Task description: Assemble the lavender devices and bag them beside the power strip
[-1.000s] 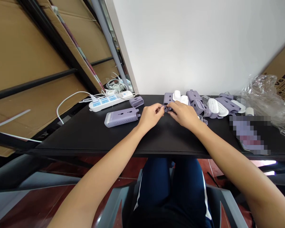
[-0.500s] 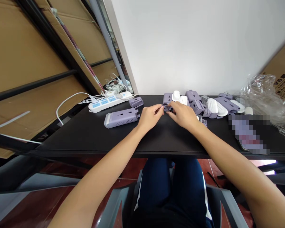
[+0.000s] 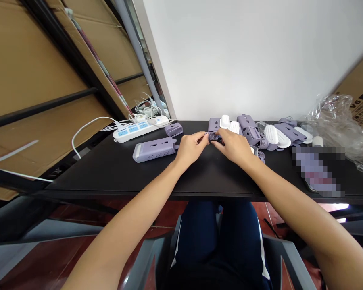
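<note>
Both my hands meet over the black table (image 3: 115, 173). Between their fingertips is a small dark lilac part (image 3: 214, 137), mostly hidden by my fingers, so its exact form is unclear. My left hand (image 3: 191, 149) pinches it from the left, and my right hand (image 3: 234, 147) grips it from the right. Just beyond my fingers lies a lilac socket casing (image 3: 213, 125). To the left of my left hand rests a longer lilac casing with a grey end (image 3: 155, 149).
A white power strip with blue sockets (image 3: 132, 131) and white cables lies at the far left. Lilac casings and white covers (image 3: 271, 134) crowd the far right of the table. A crumpled plastic bag (image 3: 339, 133) and a pixelated object (image 3: 316, 171) lie further right.
My hands have shifted only slightly, with my right fingers closing a little around the small lilac part. The items on the table have not visibly moved.
</note>
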`<act>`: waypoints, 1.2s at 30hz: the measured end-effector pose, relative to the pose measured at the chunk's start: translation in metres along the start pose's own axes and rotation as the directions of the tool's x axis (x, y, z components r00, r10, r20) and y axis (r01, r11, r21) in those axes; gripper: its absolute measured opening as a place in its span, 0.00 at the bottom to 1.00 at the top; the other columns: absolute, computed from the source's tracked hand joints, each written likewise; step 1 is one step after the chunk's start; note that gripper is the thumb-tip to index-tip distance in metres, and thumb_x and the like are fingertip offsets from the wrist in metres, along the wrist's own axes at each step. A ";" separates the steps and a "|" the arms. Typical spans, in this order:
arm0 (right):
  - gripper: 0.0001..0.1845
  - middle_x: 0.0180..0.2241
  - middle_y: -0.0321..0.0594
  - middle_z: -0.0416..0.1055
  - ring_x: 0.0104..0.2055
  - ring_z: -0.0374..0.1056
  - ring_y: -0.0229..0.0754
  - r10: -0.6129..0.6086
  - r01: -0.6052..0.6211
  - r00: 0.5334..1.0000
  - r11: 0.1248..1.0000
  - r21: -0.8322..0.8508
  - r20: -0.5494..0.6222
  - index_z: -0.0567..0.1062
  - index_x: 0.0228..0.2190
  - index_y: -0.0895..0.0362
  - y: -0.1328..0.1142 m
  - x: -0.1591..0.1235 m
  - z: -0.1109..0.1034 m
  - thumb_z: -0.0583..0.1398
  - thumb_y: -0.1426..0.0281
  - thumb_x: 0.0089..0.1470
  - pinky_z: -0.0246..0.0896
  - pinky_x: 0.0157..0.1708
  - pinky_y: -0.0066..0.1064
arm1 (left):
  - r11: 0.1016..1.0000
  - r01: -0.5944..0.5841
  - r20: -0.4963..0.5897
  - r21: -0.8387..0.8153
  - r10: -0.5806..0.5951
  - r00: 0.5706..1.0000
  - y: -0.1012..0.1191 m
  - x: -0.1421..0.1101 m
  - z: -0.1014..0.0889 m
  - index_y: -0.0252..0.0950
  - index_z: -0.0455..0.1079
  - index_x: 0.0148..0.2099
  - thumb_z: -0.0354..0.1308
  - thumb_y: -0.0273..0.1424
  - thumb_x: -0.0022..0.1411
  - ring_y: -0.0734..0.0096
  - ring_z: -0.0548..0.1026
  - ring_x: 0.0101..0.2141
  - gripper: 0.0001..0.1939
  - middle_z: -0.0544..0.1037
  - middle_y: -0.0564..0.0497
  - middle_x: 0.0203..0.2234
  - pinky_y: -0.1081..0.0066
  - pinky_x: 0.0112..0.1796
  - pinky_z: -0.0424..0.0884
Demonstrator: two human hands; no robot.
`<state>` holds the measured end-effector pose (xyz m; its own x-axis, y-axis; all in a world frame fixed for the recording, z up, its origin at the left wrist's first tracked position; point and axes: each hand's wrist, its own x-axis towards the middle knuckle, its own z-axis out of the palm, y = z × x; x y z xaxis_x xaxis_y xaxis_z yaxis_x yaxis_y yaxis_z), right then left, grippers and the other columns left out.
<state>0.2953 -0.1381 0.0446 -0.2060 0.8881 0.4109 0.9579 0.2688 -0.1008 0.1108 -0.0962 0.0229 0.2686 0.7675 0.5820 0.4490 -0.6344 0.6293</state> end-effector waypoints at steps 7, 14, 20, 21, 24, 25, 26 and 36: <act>0.14 0.47 0.44 0.79 0.44 0.76 0.49 -0.062 0.061 0.998 0.997 -0.055 -0.017 0.71 0.53 0.52 0.002 0.000 0.002 0.56 0.60 0.70 0.48 0.27 0.33 | 1.000 0.021 0.014 0.019 -0.021 1.000 0.001 0.000 -0.001 0.36 0.77 0.33 0.54 0.38 0.70 0.75 0.70 0.21 0.17 0.81 0.53 0.24 0.73 0.27 0.63; 0.13 0.47 0.44 0.78 0.45 0.74 0.49 -0.071 0.069 0.997 0.989 -0.131 -0.007 0.71 0.52 0.52 0.001 -0.001 0.002 0.56 0.62 0.70 0.44 0.27 0.33 | 0.999 0.028 0.025 0.026 -0.029 0.999 0.004 -0.001 -0.001 0.36 0.77 0.32 0.54 0.38 0.69 0.76 0.69 0.21 0.17 0.80 0.54 0.22 0.72 0.27 0.62; 0.12 0.45 0.43 0.77 0.44 0.74 0.48 -0.090 0.085 0.996 0.984 -0.156 -0.020 0.71 0.51 0.52 0.000 -0.001 0.002 0.56 0.62 0.70 0.40 0.26 0.34 | 0.999 0.031 0.022 0.009 -0.031 0.999 0.005 -0.001 -0.001 0.36 0.76 0.31 0.55 0.38 0.69 0.76 0.69 0.22 0.17 0.79 0.54 0.22 0.73 0.28 0.62; 0.12 0.45 0.43 0.77 0.43 0.73 0.48 -0.092 0.087 0.995 0.983 -0.160 -0.023 0.71 0.51 0.52 0.000 -0.001 0.002 0.56 0.62 0.70 0.39 0.26 0.34 | 0.999 0.032 0.023 0.007 -0.032 0.999 0.005 -0.001 -0.001 0.36 0.76 0.31 0.55 0.38 0.69 0.76 0.69 0.22 0.17 0.79 0.54 0.22 0.73 0.28 0.62; 0.12 0.45 0.44 0.77 0.43 0.73 0.47 -0.099 0.095 0.995 0.981 -0.168 -0.017 0.71 0.51 0.52 0.000 -0.001 0.002 0.55 0.63 0.70 0.38 0.26 0.34 | 0.999 0.037 0.032 0.013 -0.037 0.999 0.004 -0.001 -0.001 0.36 0.76 0.30 0.55 0.38 0.69 0.76 0.69 0.22 0.17 0.79 0.54 0.23 0.72 0.28 0.62; 0.12 0.45 0.44 0.77 0.43 0.73 0.47 -0.102 0.098 0.995 0.981 -0.169 -0.012 0.71 0.51 0.52 0.000 -0.001 0.002 0.55 0.63 0.70 0.38 0.26 0.34 | 0.999 0.044 0.036 0.013 -0.045 0.998 0.004 0.000 -0.001 0.36 0.76 0.30 0.55 0.38 0.69 0.76 0.69 0.22 0.17 0.79 0.54 0.22 0.72 0.28 0.62; 0.12 0.45 0.44 0.77 0.43 0.73 0.47 -0.104 0.102 0.994 0.980 -0.170 -0.008 0.71 0.51 0.52 0.000 -0.001 0.002 0.55 0.64 0.70 0.38 0.26 0.34 | 0.998 0.055 0.042 0.011 -0.055 0.998 0.003 0.000 -0.001 0.36 0.76 0.30 0.55 0.39 0.69 0.76 0.69 0.22 0.17 0.79 0.54 0.22 0.73 0.28 0.62; 0.12 0.45 0.44 0.76 0.44 0.71 0.47 -0.172 0.168 0.985 0.968 -0.185 -0.004 0.72 0.52 0.53 0.005 -0.001 0.003 0.53 0.67 0.71 0.38 0.26 0.34 | 0.959 0.265 0.152 -0.103 -0.248 0.957 -0.003 0.003 0.000 0.36 0.76 0.33 0.56 0.40 0.66 0.73 0.74 0.23 0.14 0.81 0.51 0.24 0.75 0.24 0.70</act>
<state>0.2995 -0.1368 0.0410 -0.3667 0.8272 0.4258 0.9298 0.3407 0.1389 0.1107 -0.0921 0.0231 0.2749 0.9056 0.3229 0.4137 -0.4145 0.8106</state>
